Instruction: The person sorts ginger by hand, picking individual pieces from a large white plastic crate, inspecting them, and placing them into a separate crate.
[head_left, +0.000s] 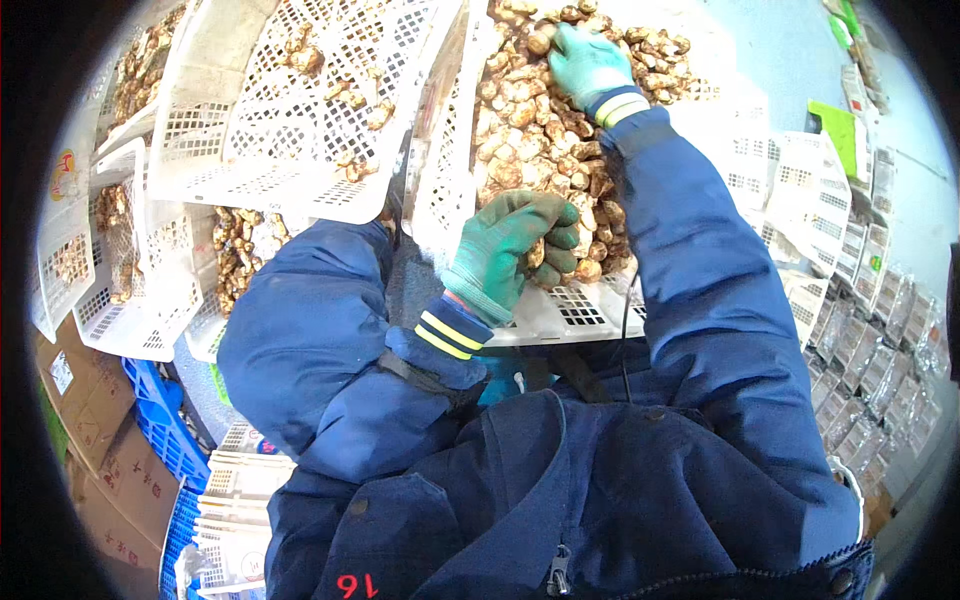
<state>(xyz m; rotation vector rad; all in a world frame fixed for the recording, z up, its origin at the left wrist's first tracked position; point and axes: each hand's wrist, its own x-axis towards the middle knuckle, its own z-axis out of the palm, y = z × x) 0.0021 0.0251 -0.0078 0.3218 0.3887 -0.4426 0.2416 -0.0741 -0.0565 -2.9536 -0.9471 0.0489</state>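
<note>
A white perforated plastic crate (577, 306) in front of me holds a heap of knobbly brown root pieces (525, 150), which look like ginger or a similar tuber. My left hand (517, 244), in a green coated glove, curls at the heap's near left part, its fingers bent round a brown piece. Farther off, my right hand (592, 64), gloved in the same way, reaches onto the heap's far side with its fingertips down among the pieces; whether it grips one is hidden. Left of this crate, another white crate (281, 184) holds a few scattered pieces.
More white crates (120, 330) with brown pieces stand at the far left. Below them are cardboard boxes (112, 480), a blue plastic crate (169, 427) and stacked white crates (236, 517). At right stand white crates (806, 202) and rows of clear-wrapped packs (870, 375). A dark cable (625, 330) hangs over the near rim.
</note>
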